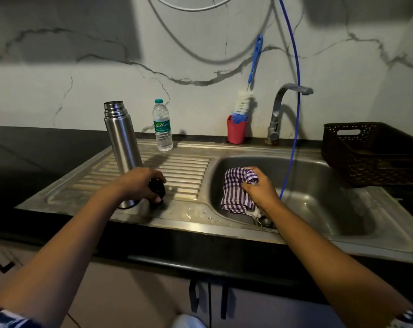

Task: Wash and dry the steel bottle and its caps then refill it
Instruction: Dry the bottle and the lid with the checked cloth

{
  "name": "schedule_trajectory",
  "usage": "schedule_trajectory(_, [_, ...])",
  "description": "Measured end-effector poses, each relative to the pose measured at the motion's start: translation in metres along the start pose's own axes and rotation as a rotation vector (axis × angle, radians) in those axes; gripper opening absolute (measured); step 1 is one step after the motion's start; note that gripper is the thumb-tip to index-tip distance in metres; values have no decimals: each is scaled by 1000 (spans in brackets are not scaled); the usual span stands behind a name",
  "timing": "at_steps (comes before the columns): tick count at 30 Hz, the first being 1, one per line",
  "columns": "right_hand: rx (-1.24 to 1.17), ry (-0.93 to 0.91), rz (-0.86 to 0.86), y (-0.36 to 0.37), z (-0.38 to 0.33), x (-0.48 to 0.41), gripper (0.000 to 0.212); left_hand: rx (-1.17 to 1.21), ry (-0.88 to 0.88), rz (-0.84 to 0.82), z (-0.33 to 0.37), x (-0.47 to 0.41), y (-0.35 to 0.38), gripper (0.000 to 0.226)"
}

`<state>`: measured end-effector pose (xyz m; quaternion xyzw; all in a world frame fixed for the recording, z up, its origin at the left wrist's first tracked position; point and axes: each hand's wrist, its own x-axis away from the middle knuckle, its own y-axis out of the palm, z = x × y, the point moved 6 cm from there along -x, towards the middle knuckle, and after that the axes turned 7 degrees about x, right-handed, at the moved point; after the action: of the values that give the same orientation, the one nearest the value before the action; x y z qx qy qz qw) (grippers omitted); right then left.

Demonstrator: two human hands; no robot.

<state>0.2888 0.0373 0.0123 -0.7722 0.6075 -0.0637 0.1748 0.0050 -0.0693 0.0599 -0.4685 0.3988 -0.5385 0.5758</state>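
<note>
1. We see the smooth, cylindrical steel bottle (122, 143) standing upright and uncapped on the ribbed metal drainboard (184, 171).
2. Our left hand (139, 183) curls its fingers round a dark, rounded cap (157, 190) just beside the bottle's base.
3. Our right hand (259, 188) clutches a soft, purple-checked cloth (238, 188), bunched, over the rounded steel basin (319, 185).
</note>
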Motion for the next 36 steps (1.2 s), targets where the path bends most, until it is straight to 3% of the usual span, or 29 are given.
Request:
schedule_trajectory(4, [-6,-17,54,-11,-4,-3,37,147,36,163,23,-9,-9,52])
schedule_trajectory(7, [-50,-12,198,-39,-10,-8,39,691,95,309,57,-20,-6,42])
schedule_trajectory(10, [-119,14,323,-74,-16,-13,43,1257,110,212,109,-47,23,35])
schedule_trajectory(14, [-34,-75,283,-101,-25,-21,39,1618,27,71,174,-84,59,20])
schedule_trajectory(17, [53,-189,183,-110,-24,-23,40,1728,-23,-47,206,-108,77,11])
schedule_trajectory(21, [195,-283,-246,-94,-1,-27,92,1805,-64,-169,222,-122,96,7])
schedule_trajectory(23, [128,-234,-377,-91,13,-25,85,1807,-96,-186,219,-124,104,10])
schedule_trajectory(25, [41,-233,-372,-93,21,-26,61,1799,-81,-186,218,-124,107,13])
schedule_trajectory(31, [230,-410,-53,-106,16,-32,52,1785,50,-129,224,-125,106,35])
schedule_trajectory(36, [-115,-224,0,-108,11,-34,23,1751,169,-19,235,-116,103,28])
